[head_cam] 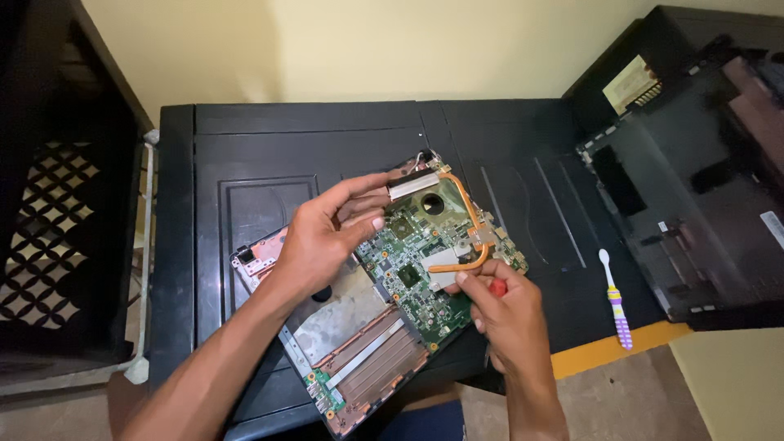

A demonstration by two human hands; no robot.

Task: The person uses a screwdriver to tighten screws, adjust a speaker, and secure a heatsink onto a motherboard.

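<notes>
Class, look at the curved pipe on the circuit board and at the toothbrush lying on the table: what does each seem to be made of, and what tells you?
The curved pipe looks like copper: orange-brown with a dull metallic sheen. The toothbrush looks like moulded plastic: smooth white neck and a glossy purple and yellow grip, possibly rubbery.

Both forearms are bare from the picture's lower edge to the wrists; no sleeves, gloves, watch or bands show. The left hand (314, 245) and the right hand (510, 314) wear no rings that can be made out. The fingernails are short and plain. A patch of blue cloth (425, 420) shows low between the arms.
</notes>
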